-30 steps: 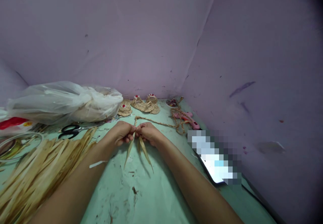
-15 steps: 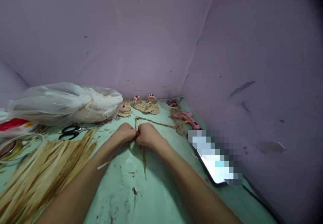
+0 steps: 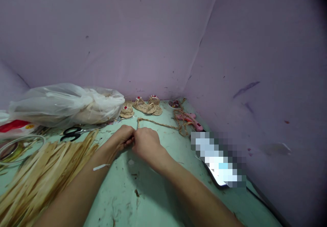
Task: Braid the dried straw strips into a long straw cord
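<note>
A braided or twisted fibre cord [image 3: 158, 123] runs from the pink tool at the right, bends, and drops into my two hands. My left hand [image 3: 125, 135] is closed on the cord's near end, its fingers curled. Pressed against it, my right hand [image 3: 146, 141] is closed too, with its back to me, so most of the grip is hidden. Under my left forearm spread flat dried leaf strips [image 3: 48, 172]. Beyond the hands lie small woven slippers [image 3: 144, 107] with red beads.
Black-handled scissors [image 3: 71, 134] lie left, near a tied plastic bag [image 3: 68, 104]. A dish of beads [image 3: 174, 104] and a pink glue gun [image 3: 191, 119] sit back right. A blurred phone [image 3: 219, 165] lies by the wall, near a cable [image 3: 263, 203]. A tape roll [image 3: 20, 150] lies far left.
My right hand has shifted slightly left and rolled over the left hand's fingers. The loose strands that hung below the hands no longer show.
</note>
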`<move>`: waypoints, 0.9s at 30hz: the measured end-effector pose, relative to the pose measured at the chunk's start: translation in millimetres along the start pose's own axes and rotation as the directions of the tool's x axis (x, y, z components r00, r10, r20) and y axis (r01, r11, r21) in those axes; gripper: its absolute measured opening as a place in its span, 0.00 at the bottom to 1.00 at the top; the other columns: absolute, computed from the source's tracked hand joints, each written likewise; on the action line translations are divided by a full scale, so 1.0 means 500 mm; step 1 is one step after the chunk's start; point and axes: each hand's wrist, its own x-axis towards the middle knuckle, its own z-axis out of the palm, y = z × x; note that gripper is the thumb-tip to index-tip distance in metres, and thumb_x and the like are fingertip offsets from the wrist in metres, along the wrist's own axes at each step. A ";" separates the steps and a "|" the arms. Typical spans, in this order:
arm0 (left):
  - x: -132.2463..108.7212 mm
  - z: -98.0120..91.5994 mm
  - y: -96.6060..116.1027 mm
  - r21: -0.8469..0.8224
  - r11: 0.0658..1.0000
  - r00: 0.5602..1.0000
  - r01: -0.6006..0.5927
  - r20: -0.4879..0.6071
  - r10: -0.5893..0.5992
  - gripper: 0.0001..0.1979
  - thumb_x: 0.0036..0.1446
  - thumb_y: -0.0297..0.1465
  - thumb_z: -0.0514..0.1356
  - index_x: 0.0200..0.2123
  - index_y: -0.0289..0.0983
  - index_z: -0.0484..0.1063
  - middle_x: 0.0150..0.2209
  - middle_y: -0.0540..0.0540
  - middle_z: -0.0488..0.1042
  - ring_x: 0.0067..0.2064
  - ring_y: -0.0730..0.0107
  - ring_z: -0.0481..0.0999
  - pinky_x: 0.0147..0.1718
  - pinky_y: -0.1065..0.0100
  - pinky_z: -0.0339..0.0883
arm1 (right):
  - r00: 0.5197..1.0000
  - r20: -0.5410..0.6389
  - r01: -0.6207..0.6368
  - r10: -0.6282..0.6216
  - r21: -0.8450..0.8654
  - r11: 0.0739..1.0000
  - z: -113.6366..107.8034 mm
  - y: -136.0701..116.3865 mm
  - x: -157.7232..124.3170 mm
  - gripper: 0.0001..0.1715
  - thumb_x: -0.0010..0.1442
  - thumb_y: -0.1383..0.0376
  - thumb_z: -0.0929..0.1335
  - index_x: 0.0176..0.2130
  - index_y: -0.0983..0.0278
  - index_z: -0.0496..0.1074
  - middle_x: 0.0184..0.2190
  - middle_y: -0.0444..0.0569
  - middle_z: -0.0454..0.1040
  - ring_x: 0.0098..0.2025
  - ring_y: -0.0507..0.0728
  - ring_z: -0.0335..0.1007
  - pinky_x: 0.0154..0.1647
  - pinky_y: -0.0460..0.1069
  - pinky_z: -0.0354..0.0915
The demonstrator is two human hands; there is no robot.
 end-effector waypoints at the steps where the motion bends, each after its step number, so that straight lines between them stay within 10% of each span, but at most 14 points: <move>1: -0.002 -0.001 0.000 -0.045 0.999 1.000 0.004 -0.002 -0.004 0.08 0.35 0.24 0.47 0.09 0.36 0.53 0.07 0.53 0.50 0.11 0.82 0.47 0.14 0.75 0.38 | 1.000 -0.001 0.004 -0.004 0.004 1.000 -0.002 -0.002 -0.001 0.15 0.49 0.64 0.64 0.37 0.66 0.73 0.33 0.57 0.75 0.37 0.58 0.71 0.34 0.48 0.63; 9: -0.006 -0.019 0.001 -0.086 0.992 0.990 -0.088 0.104 0.097 0.06 0.30 0.27 0.52 0.11 0.35 0.55 0.09 0.56 0.52 0.10 0.85 0.46 0.12 0.76 0.33 | 0.989 -0.087 -0.085 0.123 0.351 0.932 -0.027 0.039 0.011 0.12 0.48 0.61 0.64 0.27 0.66 0.73 0.23 0.51 0.74 0.28 0.55 0.70 0.24 0.45 0.59; 16: -0.011 -0.026 0.002 -0.091 0.993 0.984 -0.082 0.148 0.095 0.04 0.28 0.27 0.52 0.11 0.35 0.57 0.10 0.56 0.53 0.10 0.85 0.45 0.11 0.76 0.33 | 0.971 0.178 -0.236 0.157 0.648 0.724 0.060 0.073 0.074 0.12 0.46 0.61 0.64 0.19 0.66 0.69 0.13 0.47 0.68 0.16 0.53 0.66 0.16 0.43 0.59; 27: -0.014 -0.024 0.016 0.387 0.913 0.991 -0.125 -0.002 0.137 0.04 0.30 0.26 0.51 0.10 0.34 0.62 0.09 0.53 0.55 0.14 0.80 0.50 0.15 0.74 0.42 | 0.922 0.334 -0.386 0.194 0.794 0.469 0.087 0.084 0.096 0.06 0.38 0.73 0.65 0.19 0.65 0.61 0.07 0.37 0.56 0.10 0.50 0.57 0.11 0.44 0.60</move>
